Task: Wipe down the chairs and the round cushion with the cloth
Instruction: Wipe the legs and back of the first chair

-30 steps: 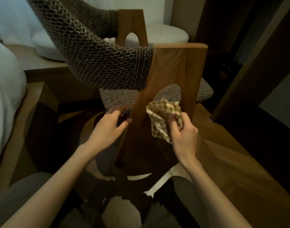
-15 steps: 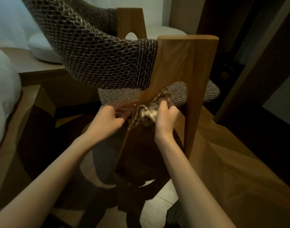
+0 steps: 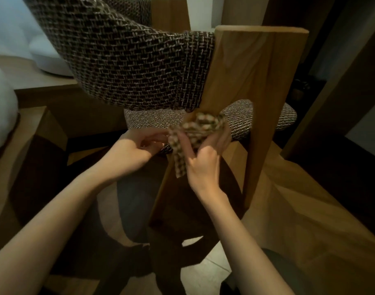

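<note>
The round cushion [image 3: 48, 62] is seen far left, apparently not yet wiped; the left hand [image 3: 135, 152] is curled at the seat [image 3: 152, 120] edge (what it grasps cannot be told); the cloth [image 3: 195, 133] is wrapped round a leg of the chair [image 3: 256, 71] and clenched by the right hand [image 3: 205, 165]; most wiping is judged left.

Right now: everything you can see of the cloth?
The cloth is thin woven fabric, checked cream and brown, bunched into a band against the chair's wooden leg at seat height. One loose tail hangs down. The right hand grips it, fingers curled over the bunch. The left hand sits at its left end; contact unclear.
</note>
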